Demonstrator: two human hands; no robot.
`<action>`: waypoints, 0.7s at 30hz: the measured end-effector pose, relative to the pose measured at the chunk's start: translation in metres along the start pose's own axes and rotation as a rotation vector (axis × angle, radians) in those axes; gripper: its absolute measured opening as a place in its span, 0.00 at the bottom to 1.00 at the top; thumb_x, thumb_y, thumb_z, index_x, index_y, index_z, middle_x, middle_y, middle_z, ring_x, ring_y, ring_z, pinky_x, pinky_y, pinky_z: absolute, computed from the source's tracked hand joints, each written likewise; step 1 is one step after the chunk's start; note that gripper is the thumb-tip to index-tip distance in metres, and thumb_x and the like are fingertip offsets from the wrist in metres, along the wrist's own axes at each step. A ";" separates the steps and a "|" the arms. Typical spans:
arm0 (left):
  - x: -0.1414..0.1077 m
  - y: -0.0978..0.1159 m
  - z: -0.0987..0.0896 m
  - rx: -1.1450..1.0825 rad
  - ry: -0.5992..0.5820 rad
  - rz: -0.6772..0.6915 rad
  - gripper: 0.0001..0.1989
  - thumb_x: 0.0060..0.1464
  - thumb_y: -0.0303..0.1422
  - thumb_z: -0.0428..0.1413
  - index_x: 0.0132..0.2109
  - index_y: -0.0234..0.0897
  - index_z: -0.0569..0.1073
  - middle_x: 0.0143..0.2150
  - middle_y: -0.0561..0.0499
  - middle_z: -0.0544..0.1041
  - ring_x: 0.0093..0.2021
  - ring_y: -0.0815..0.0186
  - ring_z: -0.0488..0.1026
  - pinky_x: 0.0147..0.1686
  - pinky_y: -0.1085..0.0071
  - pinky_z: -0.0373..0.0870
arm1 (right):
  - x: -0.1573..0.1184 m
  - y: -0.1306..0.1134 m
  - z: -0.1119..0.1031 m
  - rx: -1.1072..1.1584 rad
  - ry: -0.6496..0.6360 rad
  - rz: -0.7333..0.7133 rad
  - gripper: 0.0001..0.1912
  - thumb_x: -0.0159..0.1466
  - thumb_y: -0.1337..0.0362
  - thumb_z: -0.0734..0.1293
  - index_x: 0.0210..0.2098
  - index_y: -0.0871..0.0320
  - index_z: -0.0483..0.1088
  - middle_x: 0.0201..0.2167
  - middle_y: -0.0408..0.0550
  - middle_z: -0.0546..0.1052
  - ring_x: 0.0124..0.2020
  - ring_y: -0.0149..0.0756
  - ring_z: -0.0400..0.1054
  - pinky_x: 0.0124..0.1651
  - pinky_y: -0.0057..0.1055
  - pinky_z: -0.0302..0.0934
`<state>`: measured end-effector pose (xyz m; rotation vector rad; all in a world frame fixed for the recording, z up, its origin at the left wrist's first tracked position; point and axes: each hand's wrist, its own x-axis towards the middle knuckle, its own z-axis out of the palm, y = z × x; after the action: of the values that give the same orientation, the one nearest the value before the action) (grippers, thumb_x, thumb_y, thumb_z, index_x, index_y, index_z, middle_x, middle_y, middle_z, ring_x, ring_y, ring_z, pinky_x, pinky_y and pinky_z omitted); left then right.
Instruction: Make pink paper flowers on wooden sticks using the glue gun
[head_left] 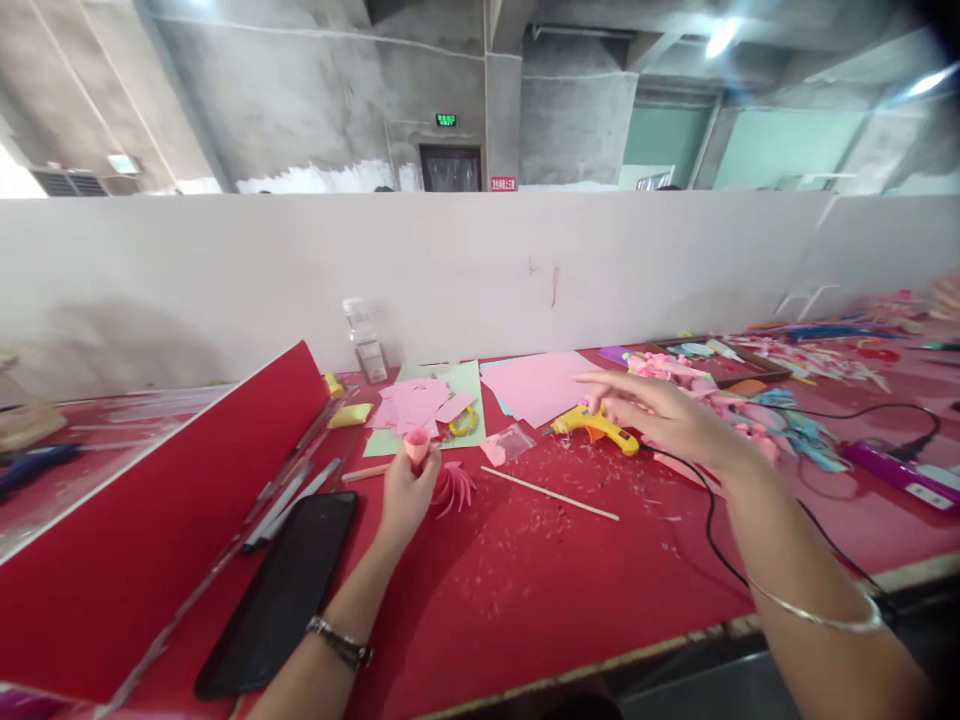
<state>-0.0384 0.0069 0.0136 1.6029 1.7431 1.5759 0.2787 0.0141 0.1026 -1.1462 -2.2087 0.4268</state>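
Note:
My left hand (411,498) is closed around a small rolled pink paper piece (417,446), whose open end points up and away from me. Pink curled paper strips (455,487) spread out beside that hand; whether they belong to the rolled piece I cannot tell. My right hand (651,408) hovers with fingers stretched out over a yellow glue gun (596,428), which lies on the red tabletop with its nozzle to the left. Between the hands are a thin wooden stick (551,493) and a small clear bag (511,443) by a pink paper scrap.
A black phone (281,595) lies left of my left forearm, beside pens and a red upright divider (172,520). Pink paper sheets (536,385), a yellow tape roll (463,421) and a clear bottle (365,342) are farther back. The glue gun's black cord (709,515) passes under my right arm.

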 end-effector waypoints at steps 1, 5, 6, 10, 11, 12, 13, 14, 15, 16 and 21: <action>0.000 0.000 0.000 0.003 0.005 0.002 0.11 0.45 0.36 0.49 0.21 0.36 0.58 0.17 0.59 0.56 0.18 0.74 0.54 0.18 0.77 0.53 | 0.010 0.014 0.005 -0.088 -0.046 0.102 0.19 0.59 0.61 0.57 0.49 0.55 0.62 0.39 0.49 0.73 0.38 0.36 0.67 0.40 0.31 0.60; 0.000 -0.002 0.001 -0.007 0.009 0.013 0.11 0.46 0.36 0.49 0.22 0.36 0.57 0.18 0.59 0.56 0.19 0.74 0.54 0.20 0.77 0.53 | 0.029 0.077 0.028 -0.234 -0.156 0.337 0.11 0.55 0.64 0.60 0.36 0.58 0.70 0.36 0.51 0.74 0.37 0.41 0.68 0.40 0.32 0.58; 0.000 -0.002 0.001 -0.008 0.003 0.012 0.11 0.46 0.36 0.49 0.22 0.36 0.57 0.18 0.59 0.56 0.19 0.74 0.54 0.20 0.77 0.54 | 0.029 0.089 0.034 -0.232 -0.145 0.347 0.11 0.56 0.64 0.59 0.36 0.58 0.70 0.36 0.50 0.74 0.38 0.40 0.67 0.40 0.31 0.58; 0.000 -0.002 0.000 0.007 -0.013 -0.027 0.11 0.47 0.37 0.49 0.24 0.36 0.58 0.19 0.58 0.57 0.20 0.73 0.55 0.21 0.77 0.54 | 0.025 0.109 0.051 -0.179 -0.115 0.356 0.13 0.57 0.61 0.57 0.34 0.60 0.69 0.34 0.49 0.75 0.35 0.37 0.68 0.36 0.28 0.58; 0.000 -0.002 0.000 0.007 -0.015 -0.031 0.10 0.47 0.37 0.49 0.24 0.36 0.58 0.19 0.58 0.57 0.20 0.73 0.55 0.21 0.77 0.55 | 0.026 0.109 0.053 -0.162 -0.124 0.349 0.12 0.56 0.61 0.59 0.32 0.61 0.70 0.33 0.48 0.75 0.34 0.36 0.68 0.35 0.27 0.58; 0.000 -0.002 0.000 0.005 -0.019 -0.030 0.10 0.47 0.37 0.49 0.24 0.36 0.58 0.19 0.58 0.56 0.21 0.73 0.55 0.21 0.77 0.55 | 0.026 0.108 0.055 -0.145 -0.134 0.341 0.11 0.55 0.60 0.60 0.30 0.61 0.70 0.32 0.48 0.74 0.34 0.36 0.67 0.35 0.27 0.58; 0.000 -0.001 0.000 0.001 -0.026 -0.027 0.11 0.47 0.37 0.49 0.24 0.36 0.58 0.19 0.59 0.56 0.21 0.73 0.55 0.21 0.77 0.54 | 0.027 0.108 0.056 -0.130 -0.140 0.335 0.11 0.54 0.60 0.61 0.27 0.61 0.69 0.32 0.48 0.74 0.34 0.37 0.67 0.35 0.27 0.58; 0.000 -0.001 0.000 -0.002 -0.031 -0.024 0.11 0.47 0.37 0.49 0.24 0.36 0.57 0.19 0.59 0.56 0.21 0.73 0.55 0.21 0.77 0.54 | 0.027 0.107 0.056 -0.115 -0.142 0.331 0.10 0.54 0.60 0.61 0.25 0.61 0.69 0.32 0.49 0.74 0.35 0.37 0.67 0.36 0.27 0.58; 0.000 -0.001 0.000 -0.004 -0.035 -0.024 0.11 0.47 0.37 0.49 0.23 0.36 0.57 0.19 0.59 0.56 0.21 0.74 0.54 0.21 0.77 0.54 | 0.028 0.106 0.057 -0.102 -0.140 0.329 0.10 0.54 0.61 0.61 0.25 0.62 0.69 0.33 0.49 0.74 0.35 0.37 0.67 0.36 0.27 0.59; 0.000 -0.001 0.000 -0.003 -0.038 -0.025 0.11 0.47 0.37 0.49 0.23 0.36 0.57 0.19 0.59 0.56 0.21 0.74 0.54 0.21 0.77 0.54 | 0.027 0.105 0.057 -0.087 -0.134 0.330 0.10 0.54 0.61 0.61 0.26 0.62 0.69 0.33 0.50 0.74 0.35 0.37 0.67 0.36 0.28 0.59; -0.002 -0.002 -0.001 0.016 -0.022 -0.032 0.12 0.47 0.36 0.49 0.23 0.36 0.57 0.19 0.59 0.55 0.20 0.74 0.54 0.21 0.77 0.53 | 0.022 0.103 0.056 -0.009 -0.058 0.341 0.15 0.54 0.61 0.62 0.39 0.62 0.65 0.37 0.50 0.72 0.36 0.36 0.67 0.37 0.29 0.60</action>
<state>-0.0393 0.0056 0.0117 1.5856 1.7655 1.5284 0.2968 0.0905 0.0133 -1.5390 -2.0663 0.5970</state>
